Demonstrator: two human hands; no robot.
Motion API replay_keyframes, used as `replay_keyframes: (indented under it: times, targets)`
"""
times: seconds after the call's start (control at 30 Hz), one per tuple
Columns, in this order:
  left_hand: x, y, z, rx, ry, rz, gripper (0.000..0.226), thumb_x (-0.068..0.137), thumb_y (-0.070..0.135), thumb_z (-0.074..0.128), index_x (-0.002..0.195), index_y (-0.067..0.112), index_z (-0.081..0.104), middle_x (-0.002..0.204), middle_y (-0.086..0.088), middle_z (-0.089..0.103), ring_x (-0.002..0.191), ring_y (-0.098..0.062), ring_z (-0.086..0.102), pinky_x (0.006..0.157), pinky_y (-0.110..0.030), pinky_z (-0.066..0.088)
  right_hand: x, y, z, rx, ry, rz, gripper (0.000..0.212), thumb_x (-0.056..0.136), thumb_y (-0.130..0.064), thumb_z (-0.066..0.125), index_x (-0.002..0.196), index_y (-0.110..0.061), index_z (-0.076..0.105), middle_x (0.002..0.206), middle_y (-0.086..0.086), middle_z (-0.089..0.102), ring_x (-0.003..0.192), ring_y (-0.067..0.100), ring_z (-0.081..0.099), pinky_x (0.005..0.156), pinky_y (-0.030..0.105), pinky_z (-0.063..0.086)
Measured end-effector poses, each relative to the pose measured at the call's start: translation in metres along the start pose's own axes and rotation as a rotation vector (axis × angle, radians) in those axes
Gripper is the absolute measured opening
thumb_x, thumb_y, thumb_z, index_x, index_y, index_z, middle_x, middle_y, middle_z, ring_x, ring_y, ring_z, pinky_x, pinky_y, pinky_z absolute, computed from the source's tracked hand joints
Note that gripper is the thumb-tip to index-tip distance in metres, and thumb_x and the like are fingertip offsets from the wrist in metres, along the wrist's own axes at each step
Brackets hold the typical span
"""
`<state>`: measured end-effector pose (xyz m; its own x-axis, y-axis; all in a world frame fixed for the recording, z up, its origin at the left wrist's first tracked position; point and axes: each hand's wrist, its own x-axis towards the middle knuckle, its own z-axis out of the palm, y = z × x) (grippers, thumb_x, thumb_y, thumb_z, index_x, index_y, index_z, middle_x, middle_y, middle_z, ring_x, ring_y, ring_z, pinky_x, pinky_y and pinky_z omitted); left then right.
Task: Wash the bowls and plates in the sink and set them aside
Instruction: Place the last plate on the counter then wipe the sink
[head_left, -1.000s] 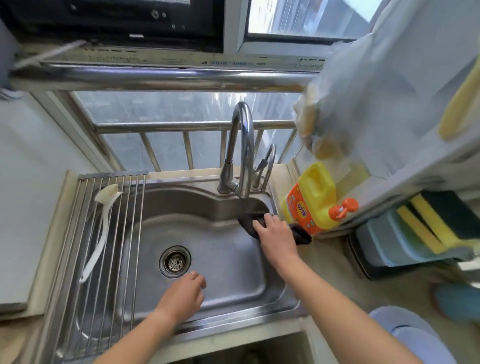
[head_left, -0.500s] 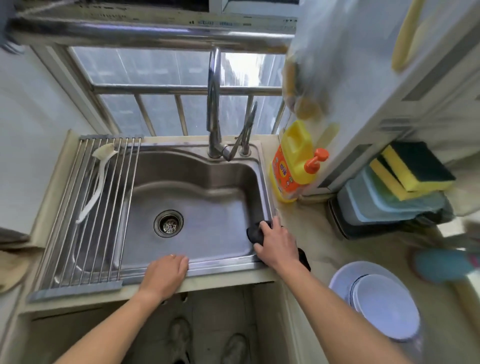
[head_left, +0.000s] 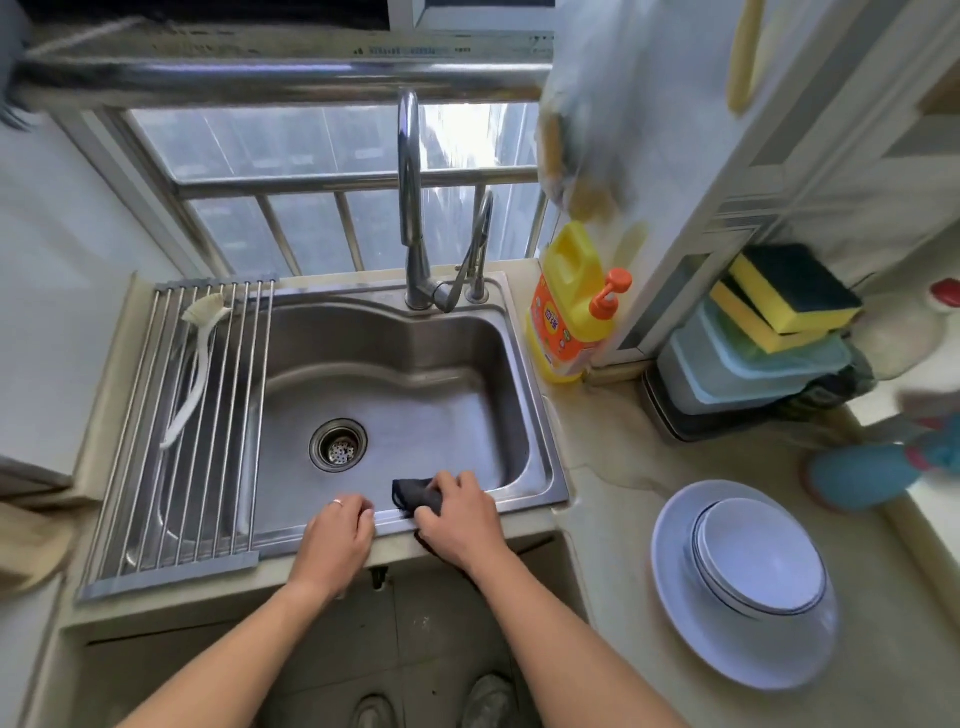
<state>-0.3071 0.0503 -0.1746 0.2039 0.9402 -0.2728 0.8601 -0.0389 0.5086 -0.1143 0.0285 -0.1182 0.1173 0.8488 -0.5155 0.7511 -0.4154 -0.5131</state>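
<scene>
The steel sink (head_left: 540, 415) holds no dishes; its drain (head_left: 338, 445) is bare. My right hand (head_left: 460, 519) grips a dark cloth (head_left: 413, 493) on the sink's front rim. My left hand (head_left: 335, 535) rests on the same rim just left of it, fingers curled over the edge, holding nothing. A white plate (head_left: 691, 634) with a stack of white bowls (head_left: 758, 561) in it sits on the counter at the right.
A roll-up drying rack (head_left: 171, 467) with a white brush (head_left: 195, 364) covers the sink's left side. The faucet (head_left: 410, 208) rises at the back. A yellow detergent bottle (head_left: 569, 317), stacked tubs with sponges (head_left: 779, 296) and a teal object (head_left: 862, 475) stand at the right.
My right hand has slid the cloth from the sink's right rim along to the front rim. My left hand has shifted right along the front edge. The view has tilted down.
</scene>
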Motion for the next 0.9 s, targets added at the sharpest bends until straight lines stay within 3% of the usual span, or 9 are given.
replay_keyframes:
  times: [0.1, 0.17, 0.33, 0.4, 0.5, 0.57, 0.7, 0.9]
  targets:
    - [0.001, -0.002, -0.002, 0.031, -0.028, 0.013, 0.013, 0.099, 0.021, 0.048, 0.088, 0.021, 0.054, 0.087, 0.0, 0.059, 0.087, -0.024, 0.058, 0.077, -0.042, 0.047, 0.0, -0.021, 0.006, 0.133, -0.11, -0.042, 0.044, 0.08, -0.042, 0.049, 0.118, -0.023, 0.06, 0.118, 0.009, 0.053, 0.114, 0.034, 0.055, 0.101, 0.038, 0.044]
    - [0.002, -0.002, -0.007, 0.054, -0.061, 0.026, 0.011, 0.099, 0.023, 0.048, 0.091, 0.022, 0.055, 0.09, 0.002, 0.06, 0.089, -0.021, 0.058, 0.078, -0.04, 0.048, -0.002, -0.021, -0.002, 0.174, -0.041, -0.047, 0.047, 0.075, -0.044, 0.047, 0.114, -0.024, 0.061, 0.114, 0.005, 0.055, 0.11, 0.03, 0.057, 0.096, 0.037, 0.046]
    - [0.01, 0.019, 0.0, 0.078, -0.117, 0.155, 0.013, 0.098, 0.031, 0.047, 0.102, 0.026, 0.059, 0.1, 0.009, 0.06, 0.095, -0.014, 0.059, 0.084, -0.035, 0.049, -0.015, 0.036, -0.043, -0.038, 0.58, 0.069, 0.038, 0.085, -0.034, 0.062, 0.12, -0.022, 0.053, 0.108, 0.004, 0.046, 0.084, 0.03, 0.06, 0.07, 0.037, 0.048]
    - [0.013, 0.041, 0.009, 0.064, -0.157, 0.198, 0.014, 0.098, 0.033, 0.047, 0.103, 0.027, 0.058, 0.1, 0.008, 0.059, 0.096, -0.015, 0.058, 0.086, -0.035, 0.048, -0.012, 0.077, -0.053, -0.166, 0.741, 0.187, 0.046, 0.078, -0.029, 0.071, 0.119, -0.014, 0.057, 0.105, 0.01, 0.05, 0.086, 0.034, 0.059, 0.073, 0.041, 0.049]
    - [0.02, 0.071, 0.028, 0.05, -0.16, 0.239, 0.015, 0.098, 0.035, 0.045, 0.103, 0.026, 0.056, 0.1, 0.007, 0.057, 0.096, -0.016, 0.057, 0.086, -0.035, 0.047, -0.001, 0.133, -0.053, -0.276, 0.665, 0.384, 0.059, 0.089, -0.039, 0.065, 0.142, -0.015, 0.053, 0.138, 0.015, 0.05, 0.121, 0.036, 0.048, 0.097, 0.051, 0.041]
    - [0.024, 0.087, 0.038, 0.047, -0.146, 0.241, 0.016, 0.099, 0.035, 0.044, 0.102, 0.026, 0.056, 0.099, 0.008, 0.055, 0.093, -0.015, 0.056, 0.084, -0.033, 0.046, 0.01, 0.151, -0.047, -0.263, 0.613, 0.371, 0.067, 0.095, -0.046, 0.058, 0.153, -0.017, 0.043, 0.159, 0.008, 0.037, 0.139, 0.034, 0.035, 0.108, 0.058, 0.03]
    - [0.034, 0.098, 0.047, 0.051, -0.143, 0.227, 0.018, 0.101, 0.036, 0.041, 0.094, 0.027, 0.055, 0.092, 0.01, 0.052, 0.087, -0.011, 0.052, 0.08, -0.032, 0.045, 0.04, 0.141, -0.051, -0.217, 0.626, 0.266, 0.07, 0.095, -0.043, 0.057, 0.157, -0.016, 0.037, 0.166, 0.003, 0.028, 0.151, 0.03, 0.024, 0.116, 0.056, 0.026]
    - [0.055, 0.11, 0.055, 0.075, -0.2, 0.216, 0.023, 0.102, 0.034, 0.039, 0.088, 0.025, 0.054, 0.088, 0.008, 0.052, 0.086, -0.014, 0.053, 0.079, -0.035, 0.045, 0.062, 0.13, -0.057, -0.211, 0.599, 0.036, 0.065, 0.087, -0.033, 0.055, 0.15, -0.019, 0.049, 0.159, 0.002, 0.042, 0.148, 0.027, 0.037, 0.117, 0.05, 0.035]
